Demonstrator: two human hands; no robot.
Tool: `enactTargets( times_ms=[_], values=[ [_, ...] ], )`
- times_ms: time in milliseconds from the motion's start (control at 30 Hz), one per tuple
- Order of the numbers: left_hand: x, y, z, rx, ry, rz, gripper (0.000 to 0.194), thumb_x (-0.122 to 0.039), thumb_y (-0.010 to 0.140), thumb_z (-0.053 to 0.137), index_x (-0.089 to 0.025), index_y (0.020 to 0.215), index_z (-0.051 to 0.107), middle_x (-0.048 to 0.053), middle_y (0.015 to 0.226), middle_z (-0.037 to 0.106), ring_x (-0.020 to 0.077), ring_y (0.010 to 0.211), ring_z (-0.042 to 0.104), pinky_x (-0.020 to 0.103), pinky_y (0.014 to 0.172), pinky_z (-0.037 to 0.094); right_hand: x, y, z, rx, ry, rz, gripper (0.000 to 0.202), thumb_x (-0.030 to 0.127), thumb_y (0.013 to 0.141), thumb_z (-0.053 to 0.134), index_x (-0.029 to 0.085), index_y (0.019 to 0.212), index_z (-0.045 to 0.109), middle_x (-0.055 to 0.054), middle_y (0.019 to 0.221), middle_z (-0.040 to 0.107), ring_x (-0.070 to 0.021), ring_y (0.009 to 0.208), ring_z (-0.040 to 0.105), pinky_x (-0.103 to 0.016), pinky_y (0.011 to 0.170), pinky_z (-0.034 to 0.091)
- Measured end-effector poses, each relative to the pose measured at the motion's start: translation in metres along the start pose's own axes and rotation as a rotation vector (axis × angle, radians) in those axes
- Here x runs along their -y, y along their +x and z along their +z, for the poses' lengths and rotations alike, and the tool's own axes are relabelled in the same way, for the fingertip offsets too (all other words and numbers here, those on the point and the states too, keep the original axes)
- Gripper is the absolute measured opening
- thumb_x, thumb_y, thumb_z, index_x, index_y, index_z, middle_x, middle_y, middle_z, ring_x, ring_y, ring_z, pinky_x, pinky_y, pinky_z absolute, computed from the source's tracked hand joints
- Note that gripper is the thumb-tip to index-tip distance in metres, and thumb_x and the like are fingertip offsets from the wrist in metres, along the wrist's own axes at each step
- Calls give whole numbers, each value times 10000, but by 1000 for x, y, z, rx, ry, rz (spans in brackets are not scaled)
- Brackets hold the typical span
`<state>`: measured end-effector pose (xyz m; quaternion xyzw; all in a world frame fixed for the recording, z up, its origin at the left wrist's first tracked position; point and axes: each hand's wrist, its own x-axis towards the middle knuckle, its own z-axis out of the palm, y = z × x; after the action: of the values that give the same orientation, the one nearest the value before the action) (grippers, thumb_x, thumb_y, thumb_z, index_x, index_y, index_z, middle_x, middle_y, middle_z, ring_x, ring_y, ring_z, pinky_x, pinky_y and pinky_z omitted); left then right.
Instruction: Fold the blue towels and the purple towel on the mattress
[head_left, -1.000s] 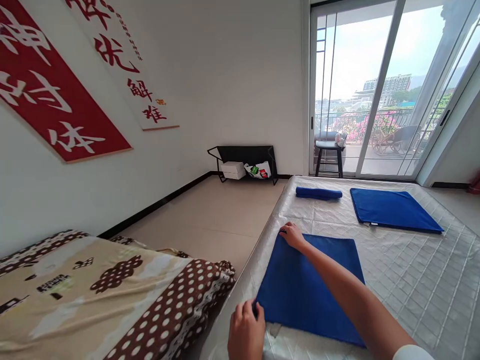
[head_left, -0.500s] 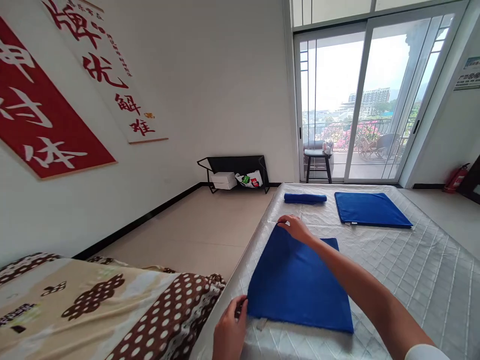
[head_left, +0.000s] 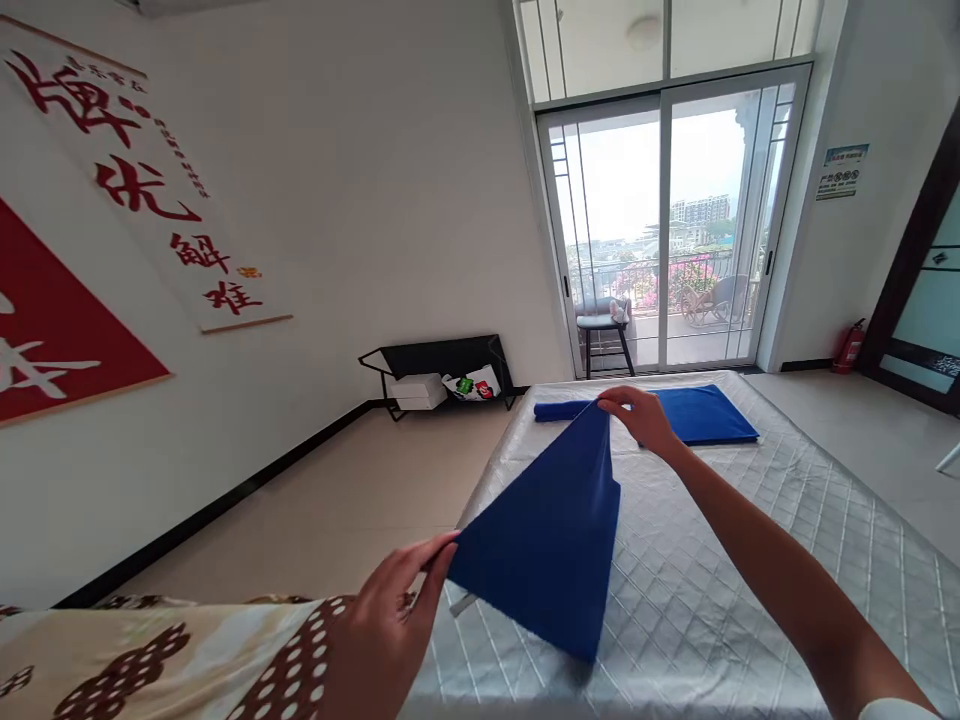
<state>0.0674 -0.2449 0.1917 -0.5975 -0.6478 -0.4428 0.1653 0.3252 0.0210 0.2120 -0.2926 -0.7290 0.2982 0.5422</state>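
A blue cloth (head_left: 540, 530) hangs raised above the silver quilted mattress cover, its lower corner near the surface. My left hand (head_left: 397, 610) pinches its left corner, where a small pale tag dangles below. The top corner is pinched between the fingertips of my right hand (head_left: 641, 415). Behind it, a rolled blue cloth (head_left: 555, 411) lies at the far edge of the cover, partly hidden by the raised cloth. A flat folded blue cloth (head_left: 705, 415) lies to its right, partly behind my right hand.
The quilted mattress cover (head_left: 735, 560) spans the centre and right. A patterned brown and cream blanket (head_left: 202, 660) lies at lower left. By the wall stands a black rack (head_left: 442, 360) with a white box (head_left: 417, 391). Beyond are a stool (head_left: 602, 323) and sliding doors (head_left: 664, 230).
Both hands have lifted the blue cloth off the cover, so it now hangs slanted between them. The view has turned to the right and tilted upward.
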Motion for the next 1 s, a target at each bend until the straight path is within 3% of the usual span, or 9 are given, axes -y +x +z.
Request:
enactTargets(
  times_ms=[133,267,400,567,700,833,933,1000],
  values=[
    [-41,28,-13,-47,-28,54,431,-651,928,509,-300,924,760,-5,897,777,200,760,719,289,744,592,18,-7,-45,-100,58,21,346,587,772,724,258,865,777,-12,871,786,-213,872,723,-365,870,558],
    [-73,42,-14,-28,-212,105,302,-566,905,613,-307,918,768,-26,867,766,171,738,709,252,693,592,32,-19,-86,-213,38,11,391,604,749,735,235,872,772,-30,883,780,-210,861,715,-366,830,562],
    [-110,44,-1,131,-520,158,219,-457,884,692,-258,884,781,10,835,755,161,702,698,226,626,586,39,-33,-123,-377,-55,1,385,585,758,728,224,882,772,-30,898,770,-189,807,693,-348,773,556],
    [-171,33,29,386,-862,275,111,-276,924,680,-264,937,790,12,801,739,126,684,689,190,617,564,44,-52,-161,-569,-144,69,429,589,764,727,196,931,761,1,712,712,-124,514,584,-277,507,512],
    [-207,18,51,553,-1031,330,134,-219,932,671,-250,997,784,25,847,739,117,730,692,195,708,564,46,-61,-180,-695,-102,51,448,605,751,736,202,945,726,-9,797,732,-138,542,634,-286,496,553],
    [-212,8,69,594,-1072,293,140,-217,939,652,-232,984,784,41,866,739,128,754,691,211,751,556,38,-60,-179,-741,-165,67,422,590,778,712,212,966,715,-20,853,750,-161,627,683,-320,610,593],
    [-195,-1,81,581,-1039,207,159,-256,946,624,-235,950,781,38,841,734,137,755,680,213,736,545,15,-51,-159,-607,-190,111,365,552,821,677,222,971,718,-33,890,759,-177,684,701,-332,680,590],
    [-174,-9,89,576,-988,100,180,-307,941,617,-237,912,780,35,812,727,144,741,672,215,716,541,-8,-45,-133,-467,-196,147,294,505,849,660,236,948,722,-35,897,763,-186,726,708,-334,735,580]
  ],
)
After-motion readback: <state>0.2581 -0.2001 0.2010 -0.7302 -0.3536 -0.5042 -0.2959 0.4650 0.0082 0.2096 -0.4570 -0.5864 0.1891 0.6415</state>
